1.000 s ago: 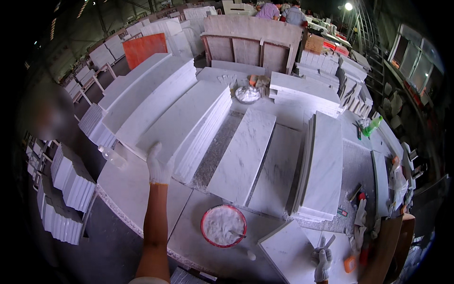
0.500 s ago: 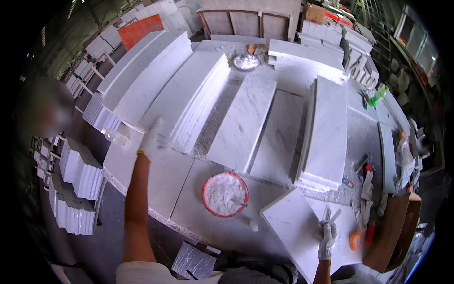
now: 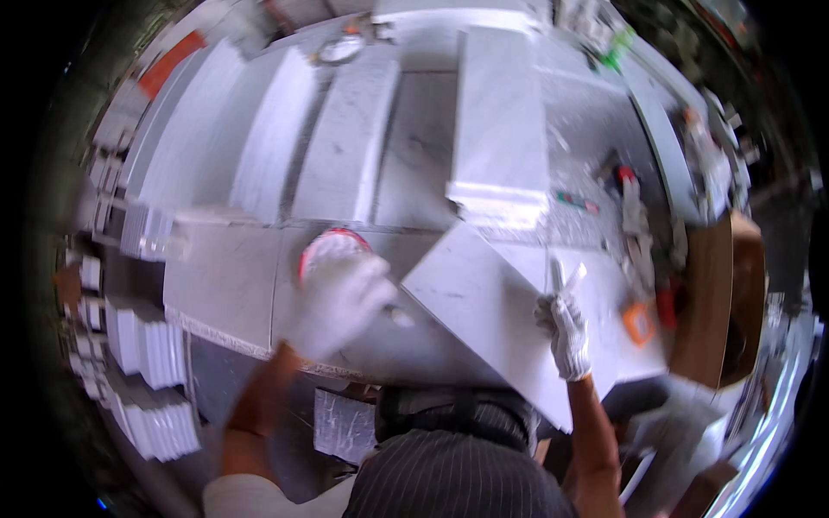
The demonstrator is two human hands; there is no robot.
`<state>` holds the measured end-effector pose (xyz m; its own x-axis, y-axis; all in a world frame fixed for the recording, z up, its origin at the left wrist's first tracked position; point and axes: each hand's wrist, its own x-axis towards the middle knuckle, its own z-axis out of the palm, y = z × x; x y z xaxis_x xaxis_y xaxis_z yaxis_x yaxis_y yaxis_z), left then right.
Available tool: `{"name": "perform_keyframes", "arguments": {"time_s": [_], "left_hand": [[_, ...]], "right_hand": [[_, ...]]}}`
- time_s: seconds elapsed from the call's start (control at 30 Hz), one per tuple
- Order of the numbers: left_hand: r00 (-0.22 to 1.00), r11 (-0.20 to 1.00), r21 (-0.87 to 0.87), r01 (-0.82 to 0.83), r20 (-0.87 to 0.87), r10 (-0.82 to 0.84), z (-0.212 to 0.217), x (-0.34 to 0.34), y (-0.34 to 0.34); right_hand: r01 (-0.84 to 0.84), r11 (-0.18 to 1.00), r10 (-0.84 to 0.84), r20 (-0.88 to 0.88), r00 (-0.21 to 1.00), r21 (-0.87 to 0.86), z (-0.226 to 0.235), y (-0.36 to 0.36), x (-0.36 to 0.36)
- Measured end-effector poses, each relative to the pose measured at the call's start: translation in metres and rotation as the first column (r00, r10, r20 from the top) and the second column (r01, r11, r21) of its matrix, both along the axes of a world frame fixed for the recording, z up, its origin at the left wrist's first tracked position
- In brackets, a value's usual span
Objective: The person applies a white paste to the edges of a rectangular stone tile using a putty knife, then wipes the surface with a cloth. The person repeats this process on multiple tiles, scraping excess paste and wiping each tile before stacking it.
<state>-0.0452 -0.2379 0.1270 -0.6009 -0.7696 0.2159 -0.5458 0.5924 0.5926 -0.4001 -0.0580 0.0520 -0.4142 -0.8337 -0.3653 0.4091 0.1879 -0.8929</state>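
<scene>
My left hand, in a white knit glove and smeared by motion, is over the front of the table, in front of a red-rimmed bowl of white paste, whose near side it covers. Its fingers are too blurred to read. My right hand, also gloved, is closed around a putty knife; two flat pale blades stick up from it in a V. It hovers over the right part of a white marble slab that lies askew at the table's front edge. A small pale lump lies beside the bowl.
Stacked marble slabs stand at the back, with more stacks to the left. On the right are an orange tool, loose gloves, a green bottle and an open cardboard box.
My left hand has come from the left slab stack, rightward and nearer, to the bowl. My right hand still grips the putty knife. The view has shifted right and down.
</scene>
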Motion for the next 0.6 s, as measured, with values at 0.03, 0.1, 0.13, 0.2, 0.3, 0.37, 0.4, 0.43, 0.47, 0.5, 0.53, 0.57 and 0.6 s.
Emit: {"name": "perform_keyframes", "arguments": {"time_s": [0.03, 0.1, 0.13, 0.2, 0.3, 0.37, 0.4, 0.43, 0.47, 0.5, 0.53, 0.57, 0.6], "left_hand": [[0.988, 0.993, -0.025, 0.119, 0.101, -0.116, -0.026, -0.037, 0.041], [0.913, 0.934, -0.061, 0.352, 0.241, -0.328, -0.064, -0.103, 0.11], [0.865, 0.887, -0.078, 0.456, 0.273, -0.421, -0.075, -0.129, 0.137], [0.659, 0.75, 0.005, 0.661, 0.475, -0.583, -0.053, -0.173, 0.156], [0.701, 0.726, -0.21, 0.655, 0.529, -0.479, -0.062, -0.184, 0.117], [0.481, 0.896, 0.156, 0.416, 0.798, -0.363, -0.021, -0.235, 0.066], [0.742, 0.932, -0.22, 0.288, 0.666, -0.072, -0.078, -0.186, 0.041], [0.768, 0.886, -0.388, 0.253, 0.637, 0.059, -0.091, -0.183, 0.023], [0.797, 0.889, -0.389, 0.242, 0.603, 0.047, -0.094, -0.192, 0.024], [0.82, 0.892, -0.386, 0.237, 0.572, 0.03, -0.096, -0.199, 0.033], [0.73, 0.947, -0.112, 0.301, 0.666, -0.153, -0.06, -0.234, 0.06], [0.771, 0.913, -0.132, 0.385, 0.59, -0.24, -0.064, -0.246, 0.094], [0.788, 0.861, -0.16, 0.482, 0.508, -0.347, -0.071, -0.264, 0.128]], "right_hand": [[-0.032, 0.999, 0.033, 0.031, 0.999, -0.019, 0.0, 0.01, -0.009], [-0.046, 0.998, 0.044, 0.035, 0.998, 0.045, 0.012, 0.039, -0.026], [-0.046, 0.997, 0.045, 0.024, 0.999, 0.058, 0.012, 0.059, -0.041], [-0.019, 0.996, 0.022, -0.024, 0.999, 0.088, 0.015, 0.108, -0.073], [0.039, 0.969, 0.015, -0.216, 0.976, 0.242, 0.027, 0.206, -0.12], [0.212, 0.947, -0.15, -0.249, 0.957, 0.242, 0.032, 0.267, -0.144], [0.288, 0.932, -0.242, -0.211, 0.947, 0.221, 0.02, 0.285, -0.15], [0.386, 0.894, -0.349, -0.183, 0.919, 0.23, 0.007, 0.302, -0.151], [0.414, 0.898, -0.4, -0.116, 0.909, 0.151, -0.005, 0.313, -0.154], [0.451, 0.889, -0.449, -0.041, 0.892, 0.078, -0.011, 0.318, -0.151], [0.536, 0.825, -0.524, -0.111, 0.844, 0.18, 0.0, 0.308, -0.139], [0.551, 0.816, -0.546, -0.08, 0.834, 0.174, -0.004, 0.302, -0.134], [0.579, 0.799, -0.582, -0.032, 0.812, 0.164, -0.009, 0.296, -0.126]]}}
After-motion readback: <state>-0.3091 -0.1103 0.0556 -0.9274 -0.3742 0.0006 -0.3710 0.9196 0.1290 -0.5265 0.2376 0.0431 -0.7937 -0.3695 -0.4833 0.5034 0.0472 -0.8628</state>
